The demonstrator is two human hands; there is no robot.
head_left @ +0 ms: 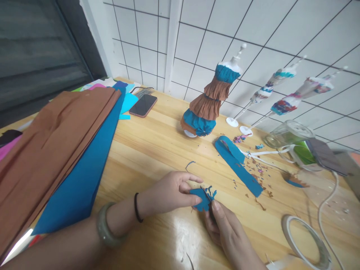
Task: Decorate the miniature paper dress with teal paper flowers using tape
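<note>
Near the front middle of the table, my left hand point(180, 191) pinches a small folded piece of blue crepe paper point(198, 198) between thumb and fingers. Its far edge is cut into a ragged fringe. Close against it on the right, my right hand point(225, 225) is closed around what look like small scissors point(207, 194); a thin dark blade lies across the paper and the handles are hidden by the fingers. Beyond the hands lies a long looped strip of blue crepe paper point(242, 168), with blue and brown scraps scattered beside it.
A dress form point(216, 97) in blue and brown ruffled paper stands at the back, with two painted forms to its right. Brown crepe paper point(64, 131) covers the left side, near a phone point(143, 105). At right are a glass jar point(289, 134), a tape roll point(306, 240) and a white cable.
</note>
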